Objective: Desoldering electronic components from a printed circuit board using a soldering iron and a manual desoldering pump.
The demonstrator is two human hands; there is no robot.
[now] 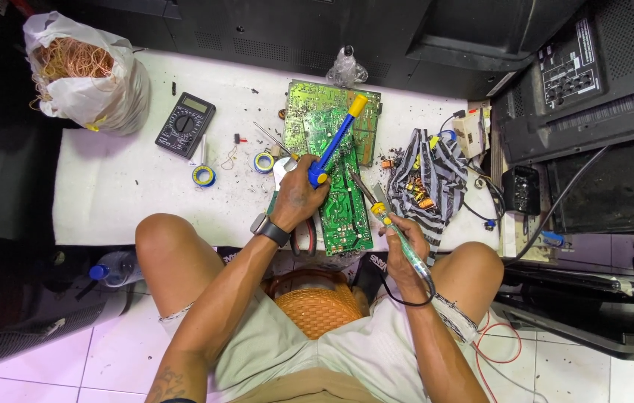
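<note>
Left hand (298, 198) closed round the blue desoldering pump (335, 142), yellow plunger end pointing away, nozzle down near the green circuit board (347, 209) lying flat on the white table (123, 179). Right hand (400, 242) closed round the soldering iron (399, 235), tip angled to the board's right edge. Pump likely light, rigid plastic; grip mid-barrel. Iron: take by the handle only, tip probably hot. Board thin, stiff, fragile; best held by its edges. Multimeter (185, 125) and tape rolls (203, 176) sit to the left
</note>
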